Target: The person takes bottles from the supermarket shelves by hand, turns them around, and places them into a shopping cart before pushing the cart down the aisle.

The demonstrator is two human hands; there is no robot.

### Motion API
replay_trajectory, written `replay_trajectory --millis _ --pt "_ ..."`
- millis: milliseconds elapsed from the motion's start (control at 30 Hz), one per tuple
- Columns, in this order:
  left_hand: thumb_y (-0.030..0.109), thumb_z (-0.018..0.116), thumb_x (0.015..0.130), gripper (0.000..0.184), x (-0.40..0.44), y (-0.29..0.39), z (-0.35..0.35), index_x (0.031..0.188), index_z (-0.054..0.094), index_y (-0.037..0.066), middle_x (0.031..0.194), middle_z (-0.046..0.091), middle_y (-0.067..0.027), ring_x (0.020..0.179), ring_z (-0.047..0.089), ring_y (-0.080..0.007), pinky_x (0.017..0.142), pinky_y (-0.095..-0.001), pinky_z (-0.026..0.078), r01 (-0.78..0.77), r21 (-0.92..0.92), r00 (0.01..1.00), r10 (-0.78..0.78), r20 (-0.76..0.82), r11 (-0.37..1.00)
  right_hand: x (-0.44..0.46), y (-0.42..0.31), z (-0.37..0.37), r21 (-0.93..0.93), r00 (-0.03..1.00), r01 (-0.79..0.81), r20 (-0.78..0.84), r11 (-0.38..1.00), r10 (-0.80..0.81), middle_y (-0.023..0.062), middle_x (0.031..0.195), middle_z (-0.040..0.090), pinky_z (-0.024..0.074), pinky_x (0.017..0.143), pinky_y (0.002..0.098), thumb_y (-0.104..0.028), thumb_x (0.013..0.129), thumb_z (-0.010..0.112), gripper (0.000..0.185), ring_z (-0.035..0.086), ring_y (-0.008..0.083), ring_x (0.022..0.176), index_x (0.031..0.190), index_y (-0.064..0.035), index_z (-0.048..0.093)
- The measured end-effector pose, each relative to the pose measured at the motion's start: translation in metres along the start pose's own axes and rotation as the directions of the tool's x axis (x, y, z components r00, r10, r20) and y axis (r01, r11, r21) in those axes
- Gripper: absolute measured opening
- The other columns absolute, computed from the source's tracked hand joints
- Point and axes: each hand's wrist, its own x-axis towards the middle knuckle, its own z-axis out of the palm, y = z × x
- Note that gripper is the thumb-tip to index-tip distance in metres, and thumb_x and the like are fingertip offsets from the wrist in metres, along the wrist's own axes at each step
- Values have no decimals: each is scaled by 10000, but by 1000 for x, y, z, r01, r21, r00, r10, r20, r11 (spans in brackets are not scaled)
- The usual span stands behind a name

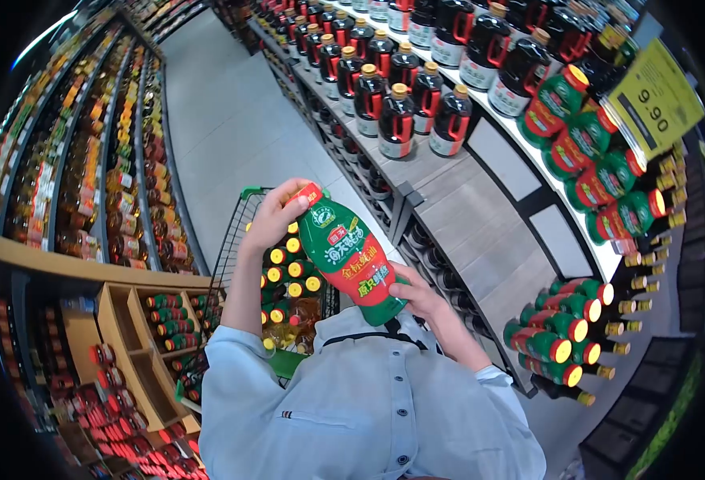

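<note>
A green and red squeeze bottle (348,252) with a red cap is held tilted in front of my chest, its printed label facing up. The fingers of my left hand (279,214) close around its capped end. At the bottle's lower end, my right hand (416,292) grips the base, thumb on the front. Beneath and left of the bottle is a shopping cart (236,232) with a dark wire basket and green trim. Inside it stand several yellow-capped bottles (295,270) and some amber oil bottles (303,314).
A shelf (492,232) on the right bears several dark red-handled bottles (396,124) and green-red bottles (551,344). A yellow price sign (655,100) hangs there. Oil shelves (88,184) and a wooden rack (140,364) line the left. The tiled aisle (208,104) runs ahead.
</note>
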Motion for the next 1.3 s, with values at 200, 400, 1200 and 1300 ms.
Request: replay_trajectory --millis 200,400,1200,1300 --pt "466 367 1047 518 32 -33 51 1183 575 12 1055 626 -12 948 531 -75 835 -265 435 120 -37 992 -119 43 992 -27 -1 11 -64 957 169 -227 984 -179 99 1266 583 421 1012 327 -271 870 702 623 548 160 1166 1354 23 443" --pt "287 743 863 540 20 -49 110 1262 515 3 1148 640 -53 1028 598 -124 929 -313 472 231 -223 964 -191 187 947 -40 3 14 -324 823 261 -418 909 -385 113 1316 536 362 1061 347 -273 889 680 644 492 174 1222 1385 32 405" --pt "64 827 736 697 126 -88 418 1309 435 12 1226 587 -115 1127 581 -200 990 -360 476 -206 10 725 146 673 978 -224 123 -48 -436 414 -164 -845 885 -339 125 946 673 510 812 328 -343 886 688 568 652 211 873 1297 3 504" --pt "79 824 743 680 141 -108 453 1298 437 9 1212 589 -114 1114 584 -200 979 -356 473 -237 16 692 157 705 971 -233 120 -48 -446 390 -118 -842 887 -372 129 969 669 507 809 334 -336 890 685 536 650 218 882 1284 -13 519"
